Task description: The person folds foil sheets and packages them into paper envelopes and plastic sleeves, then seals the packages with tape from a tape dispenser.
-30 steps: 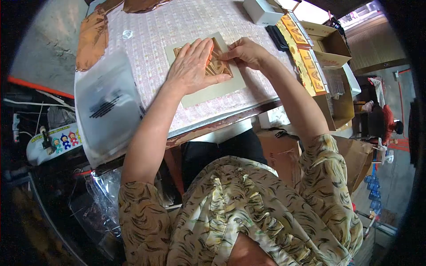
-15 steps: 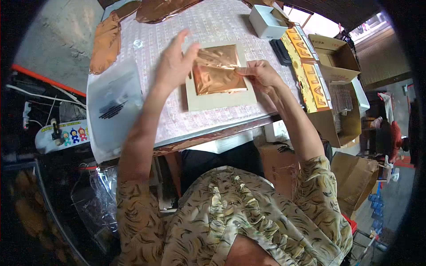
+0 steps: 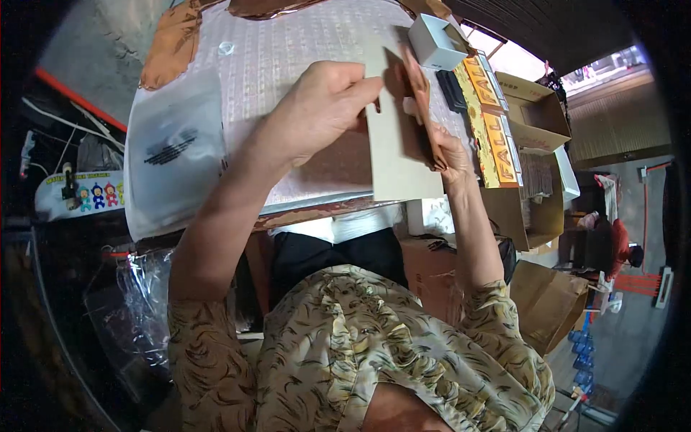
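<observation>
Head view: grey board (image 3: 399, 169) and copper foil (image 3: 425, 108) held up over a table (image 3: 266, 57)

The table, under a pale patterned cover, spreads beneath and beyond the grey board. Two open cartons (image 3: 533, 111) (image 3: 548, 209) stand to the board's right, past the table's edge. A clear plastic sleeve (image 3: 173, 165) lies flat to the board's left. The board itself is tilted up off the cover. Copper foil, creased, stands raised along the board's right side. The left hand (image 3: 324, 108) pinches the board's left edge, thumb and fingers together; the right hand (image 3: 450, 151) is closed on the foil's lower end. Farther than the board and slightly right sits a small white box (image 3: 430, 54); orange "FALL" labels (image 3: 497, 151) and a black pad (image 3: 451, 90) lie to the board's right. Smallest, a clear ring (image 3: 226, 48) rests beyond it, far to the left.
</observation>
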The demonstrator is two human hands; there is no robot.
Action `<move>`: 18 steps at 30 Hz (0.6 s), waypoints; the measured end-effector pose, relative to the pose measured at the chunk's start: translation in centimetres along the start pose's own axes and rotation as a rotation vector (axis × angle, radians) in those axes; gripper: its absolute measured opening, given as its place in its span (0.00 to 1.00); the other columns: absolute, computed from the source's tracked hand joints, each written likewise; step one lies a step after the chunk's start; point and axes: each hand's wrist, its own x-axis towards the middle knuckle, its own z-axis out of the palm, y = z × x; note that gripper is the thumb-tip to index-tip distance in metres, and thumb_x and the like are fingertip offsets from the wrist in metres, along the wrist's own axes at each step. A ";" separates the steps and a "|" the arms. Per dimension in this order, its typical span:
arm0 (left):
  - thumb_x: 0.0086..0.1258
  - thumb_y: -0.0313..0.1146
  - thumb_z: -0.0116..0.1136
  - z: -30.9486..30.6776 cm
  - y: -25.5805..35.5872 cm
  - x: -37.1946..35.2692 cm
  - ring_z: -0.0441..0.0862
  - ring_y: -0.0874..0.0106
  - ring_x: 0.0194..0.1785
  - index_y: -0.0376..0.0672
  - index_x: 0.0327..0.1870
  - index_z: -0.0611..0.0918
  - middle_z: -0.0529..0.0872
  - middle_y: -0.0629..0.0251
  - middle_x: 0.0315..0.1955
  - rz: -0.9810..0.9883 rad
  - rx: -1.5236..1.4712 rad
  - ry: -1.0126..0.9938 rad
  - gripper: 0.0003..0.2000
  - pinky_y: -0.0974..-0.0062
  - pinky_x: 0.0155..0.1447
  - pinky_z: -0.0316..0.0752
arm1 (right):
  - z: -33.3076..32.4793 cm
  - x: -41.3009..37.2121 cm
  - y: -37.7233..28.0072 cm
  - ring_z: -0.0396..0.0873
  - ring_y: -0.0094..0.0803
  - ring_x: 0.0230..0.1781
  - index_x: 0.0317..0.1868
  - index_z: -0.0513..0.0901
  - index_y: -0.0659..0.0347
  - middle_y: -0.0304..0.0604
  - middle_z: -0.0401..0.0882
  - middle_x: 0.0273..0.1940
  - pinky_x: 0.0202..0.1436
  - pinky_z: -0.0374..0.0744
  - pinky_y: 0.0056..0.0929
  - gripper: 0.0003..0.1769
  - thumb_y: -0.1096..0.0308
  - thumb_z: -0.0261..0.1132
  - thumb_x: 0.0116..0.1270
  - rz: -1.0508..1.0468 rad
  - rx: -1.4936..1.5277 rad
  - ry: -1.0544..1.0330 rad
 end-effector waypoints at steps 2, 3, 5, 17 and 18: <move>0.82 0.37 0.57 0.4 0.1 -0.1 0.69 0.85 0.27 0.34 0.35 0.84 0.77 0.77 0.23 0.073 0.008 -0.040 0.16 0.79 0.30 0.68 | 0.4 0.0 0.8 0.90 0.40 0.51 0.64 0.76 0.72 0.56 0.86 0.54 0.55 0.91 0.37 0.26 0.81 0.69 0.66 -0.072 0.050 0.000; 0.81 0.37 0.57 0.5 0.3 -0.2 0.68 0.85 0.27 0.34 0.34 0.84 0.75 0.78 0.22 0.093 0.023 -0.042 0.16 0.79 0.30 0.67 | 0.7 0.1 1.2 0.89 0.42 0.52 0.67 0.75 0.71 0.58 0.86 0.55 0.54 0.91 0.38 0.29 0.81 0.70 0.65 -0.108 0.074 -0.001; 0.81 0.36 0.57 1.0 0.9 -0.6 0.66 0.86 0.27 0.34 0.32 0.83 0.73 0.79 0.21 0.127 0.021 -0.038 0.16 0.78 0.29 0.65 | 3.4 0.7 2.3 0.88 0.43 0.56 0.67 0.76 0.71 0.59 0.84 0.57 0.58 0.90 0.42 0.29 0.79 0.70 0.65 -0.222 0.064 -0.118; 0.85 0.39 0.50 -0.6 -0.9 -4.3 0.78 0.84 0.37 0.33 0.47 0.84 0.83 0.73 0.32 -0.077 0.029 -0.089 0.16 0.79 0.41 0.77 | 4.6 -4.0 1.7 0.86 0.26 0.36 0.43 0.90 0.67 0.43 0.91 0.38 0.41 0.82 0.23 0.06 0.74 0.73 0.68 -0.124 -0.602 0.319; 0.85 0.39 0.50 -0.4 -1.1 -4.5 0.78 0.84 0.37 0.33 0.47 0.84 0.83 0.73 0.32 -0.084 0.035 -0.099 0.16 0.79 0.41 0.77 | 4.5 -4.4 1.8 0.86 0.26 0.36 0.43 0.90 0.67 0.43 0.91 0.38 0.41 0.82 0.23 0.06 0.74 0.73 0.68 -0.130 -0.591 0.325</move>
